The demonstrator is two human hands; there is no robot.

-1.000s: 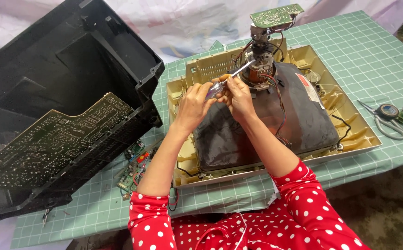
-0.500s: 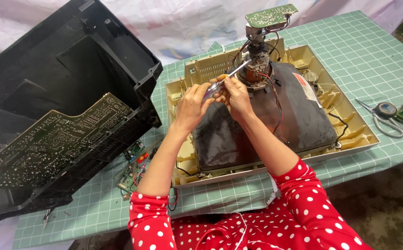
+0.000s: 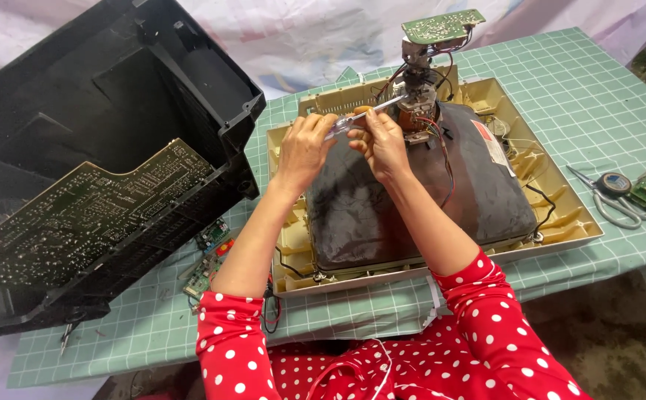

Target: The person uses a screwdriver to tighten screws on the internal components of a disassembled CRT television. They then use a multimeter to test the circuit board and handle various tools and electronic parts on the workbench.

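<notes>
Hands (image 3: pixel 345 141), screwdriver (image 3: pixel 371 112): unmoved since before.

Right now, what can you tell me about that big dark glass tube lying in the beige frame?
The tube lies face down in the beige frame, its dark grey, dull-coated back bulging upward. Its narrow neck rises at the far end, wrapped in copper coil and coloured wires, with a small green board perched on top. A white label sits on its right flank. Both hands, left and right, hover over it, working a screwdriver at the neck.
</notes>
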